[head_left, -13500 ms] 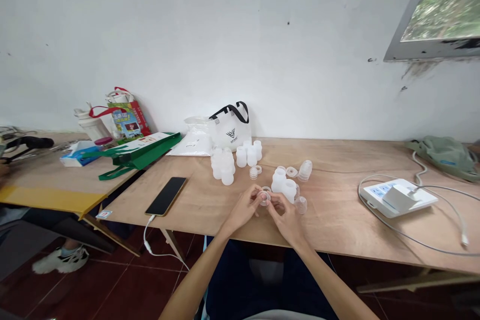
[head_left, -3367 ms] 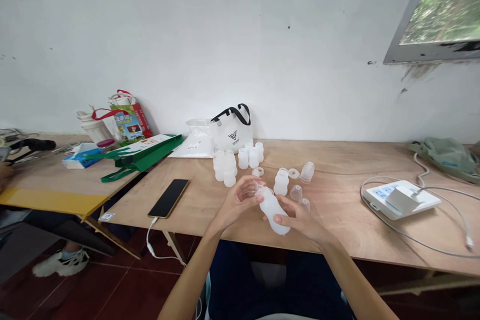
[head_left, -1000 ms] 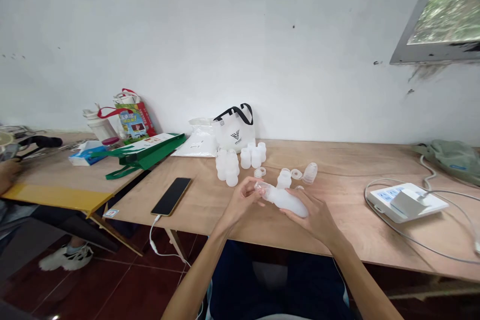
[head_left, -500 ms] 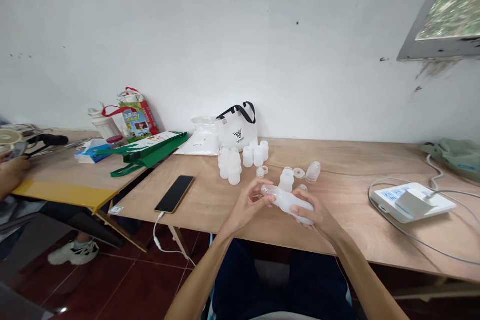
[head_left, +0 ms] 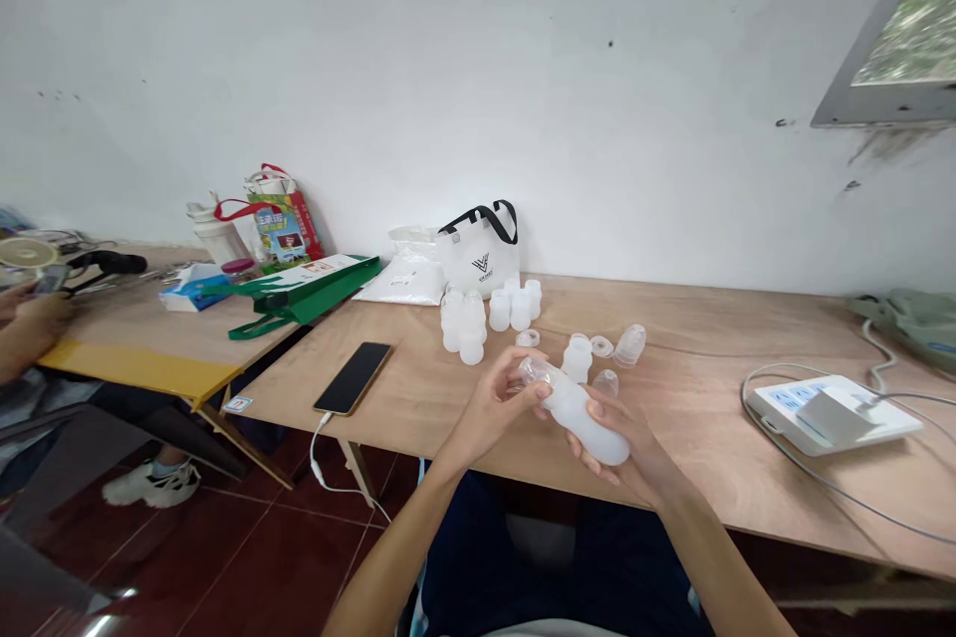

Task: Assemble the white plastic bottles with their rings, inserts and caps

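A milky white plastic bottle [head_left: 587, 426] with a clear cap [head_left: 536, 371] on its upper end is tilted between my hands, above the table's front part. The fingers of my left hand [head_left: 508, 388] are closed around the clear cap. My right hand [head_left: 619, 438] wraps the bottle's body from the right. Just behind stands another white bottle [head_left: 577, 356], partly hidden by the held one. Near it lie a clear ring [head_left: 601, 346], a clear cap on its side [head_left: 630, 345] and a second clear cap [head_left: 605, 381]. One more ring [head_left: 528, 337] lies behind my left hand.
Several white bottles [head_left: 470, 343] stand in groups before a white bag with black handles [head_left: 482, 254]. A phone [head_left: 353, 378] on a cable lies left, near a green bag [head_left: 314, 289]. A white power strip [head_left: 829, 408] with cables is right. Another person's hand [head_left: 37, 323] shows far left.
The bottle has tipped so its base points more downward and toward me. My right hand has shifted lower around it, while my left hand stays at the cap. The view has turned slightly.
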`<state>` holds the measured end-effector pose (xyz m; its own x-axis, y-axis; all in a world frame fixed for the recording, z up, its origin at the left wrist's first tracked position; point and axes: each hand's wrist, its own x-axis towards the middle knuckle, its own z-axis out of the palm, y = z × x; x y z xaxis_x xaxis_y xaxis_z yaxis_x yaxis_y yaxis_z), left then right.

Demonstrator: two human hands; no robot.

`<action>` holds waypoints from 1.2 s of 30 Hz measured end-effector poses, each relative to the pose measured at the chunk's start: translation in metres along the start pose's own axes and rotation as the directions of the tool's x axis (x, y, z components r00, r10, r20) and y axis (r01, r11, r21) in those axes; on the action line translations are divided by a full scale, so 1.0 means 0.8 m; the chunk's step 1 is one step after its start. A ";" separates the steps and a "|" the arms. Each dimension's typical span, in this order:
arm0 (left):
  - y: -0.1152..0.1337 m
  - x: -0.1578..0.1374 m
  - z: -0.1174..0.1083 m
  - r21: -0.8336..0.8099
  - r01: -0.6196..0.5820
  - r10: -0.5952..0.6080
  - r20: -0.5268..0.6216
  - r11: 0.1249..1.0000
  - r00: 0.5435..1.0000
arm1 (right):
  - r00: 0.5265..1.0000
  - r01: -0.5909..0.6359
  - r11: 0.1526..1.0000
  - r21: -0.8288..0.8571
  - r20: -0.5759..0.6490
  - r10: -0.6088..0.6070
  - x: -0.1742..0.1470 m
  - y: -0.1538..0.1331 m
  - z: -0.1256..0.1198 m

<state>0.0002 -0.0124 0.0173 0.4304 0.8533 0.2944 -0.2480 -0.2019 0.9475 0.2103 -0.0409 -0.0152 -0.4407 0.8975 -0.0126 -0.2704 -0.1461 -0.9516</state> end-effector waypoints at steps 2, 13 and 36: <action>-0.005 0.003 -0.003 -0.016 0.003 -0.003 0.005 1.000 1.000 | 0.998 0.031 0.993 -0.116 -0.059 -0.038 -0.004 -0.010 0.006; -0.020 0.008 -0.006 -0.088 0.039 -0.033 0.068 0.995 0.997 | 0.961 0.097 0.842 -0.530 -0.172 -0.219 -0.009 -0.021 0.008; -0.016 0.010 -0.011 0.086 -0.015 0.017 -0.022 0.996 1.000 | 0.886 0.139 0.691 -0.709 -0.223 -0.407 0.004 0.000 0.020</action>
<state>-0.0005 0.0011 0.0063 0.4067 0.8603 0.3072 -0.1784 -0.2550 0.9503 0.1953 -0.0443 -0.0103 -0.0896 0.9472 0.3080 0.3585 0.3192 -0.8773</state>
